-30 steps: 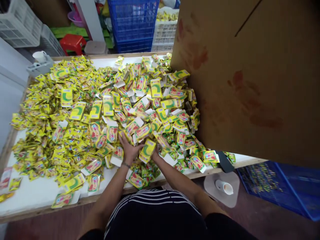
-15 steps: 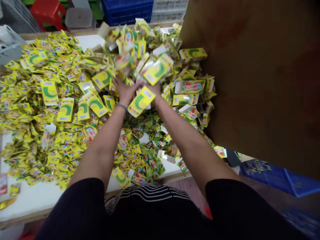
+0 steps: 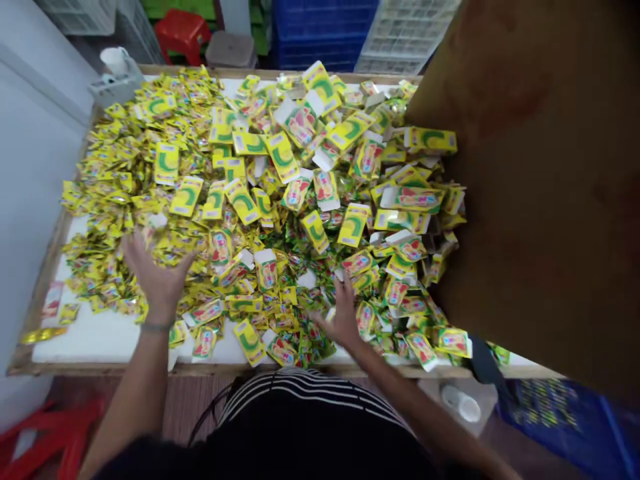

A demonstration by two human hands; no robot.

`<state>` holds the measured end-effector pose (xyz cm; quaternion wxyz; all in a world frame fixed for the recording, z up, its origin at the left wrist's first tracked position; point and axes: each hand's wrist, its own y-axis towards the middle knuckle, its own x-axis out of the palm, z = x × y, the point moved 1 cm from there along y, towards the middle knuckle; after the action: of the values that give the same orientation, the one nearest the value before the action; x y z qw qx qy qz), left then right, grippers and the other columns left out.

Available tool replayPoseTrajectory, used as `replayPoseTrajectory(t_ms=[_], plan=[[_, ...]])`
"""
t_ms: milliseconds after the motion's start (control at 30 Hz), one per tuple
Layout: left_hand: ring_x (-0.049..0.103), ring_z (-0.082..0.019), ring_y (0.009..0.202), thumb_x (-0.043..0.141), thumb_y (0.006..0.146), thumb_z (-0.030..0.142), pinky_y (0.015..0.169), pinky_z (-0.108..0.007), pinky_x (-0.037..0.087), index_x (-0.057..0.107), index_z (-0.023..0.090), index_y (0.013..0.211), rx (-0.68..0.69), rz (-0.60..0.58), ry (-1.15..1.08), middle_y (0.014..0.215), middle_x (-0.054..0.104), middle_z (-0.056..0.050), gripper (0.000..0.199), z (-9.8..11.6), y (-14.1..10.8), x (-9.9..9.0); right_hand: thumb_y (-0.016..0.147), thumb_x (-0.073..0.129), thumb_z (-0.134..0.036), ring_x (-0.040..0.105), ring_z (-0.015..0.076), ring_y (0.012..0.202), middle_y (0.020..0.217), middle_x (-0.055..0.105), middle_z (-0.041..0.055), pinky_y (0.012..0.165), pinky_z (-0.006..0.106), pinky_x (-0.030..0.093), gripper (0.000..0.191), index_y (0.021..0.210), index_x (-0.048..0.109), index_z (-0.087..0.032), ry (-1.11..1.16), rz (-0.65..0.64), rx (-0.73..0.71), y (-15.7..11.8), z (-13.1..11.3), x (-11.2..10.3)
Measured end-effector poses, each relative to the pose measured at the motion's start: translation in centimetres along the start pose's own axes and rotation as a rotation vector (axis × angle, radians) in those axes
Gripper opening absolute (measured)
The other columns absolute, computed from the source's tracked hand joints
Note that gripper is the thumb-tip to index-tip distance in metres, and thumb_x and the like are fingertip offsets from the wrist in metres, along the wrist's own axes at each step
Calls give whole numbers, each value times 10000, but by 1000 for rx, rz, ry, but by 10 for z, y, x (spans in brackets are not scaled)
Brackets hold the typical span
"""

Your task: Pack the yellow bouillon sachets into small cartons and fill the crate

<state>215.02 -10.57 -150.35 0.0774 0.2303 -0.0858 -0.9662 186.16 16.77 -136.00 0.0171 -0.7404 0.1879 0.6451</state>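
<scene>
Small yellow-and-green cartons (image 3: pixel 283 157) lie heaped across the middle of the white table (image 3: pixel 100 347), some with white flaps sticking out. Yellow candy-like packets (image 3: pixel 125 200) cover the left side, and greener packets (image 3: pixel 310 333) show at the front middle. My left hand (image 3: pixel 159 275) is over the yellow packets with its fingers spread and nothing in it. My right hand (image 3: pixel 344 313) hovers by the cartons and green packets at the front, thumb apart from the fingers, palm side hidden. It appears to hold nothing.
A big brown cardboard box (image 3: pixel 525 187) fills the right side. Behind the table stand blue crates (image 3: pixel 320 40), white crates (image 3: pixel 405 33) and a red stool (image 3: pixel 183 33). A grey basket (image 3: pixel 117 83) sits at the far left corner; a blue crate (image 3: pixel 565 420) is at lower right.
My hands have drawn back from the carton heap and moved apart, left hand to the left, right hand towards me. The tumbling cartons now lie spread out, and the view has shifted.
</scene>
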Motion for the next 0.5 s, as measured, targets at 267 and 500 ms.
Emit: replayPoseTrajectory(t_ms=[267,500], plan=[[221,-541,1459,714,467,828,1141,-677,229,368,-9,1489,-304,-382,334,1546,284,-379,1366,-117,-243,10,588,769,-547,188,570,1452,1598,289,187,1136,735,189,1085,1550,345,-279,-181,-291,304,-151,30,122],[252,-496,1458,696,662,639,1107,-701,244,222,52,1567,-239,-278,264,1548,335,-321,1178,-97,-155,75,808,575,-354,532,382,1120,1103,591,183,1009,573,386,843,1566,287,-124,-243,-94,180,-58,15,180]])
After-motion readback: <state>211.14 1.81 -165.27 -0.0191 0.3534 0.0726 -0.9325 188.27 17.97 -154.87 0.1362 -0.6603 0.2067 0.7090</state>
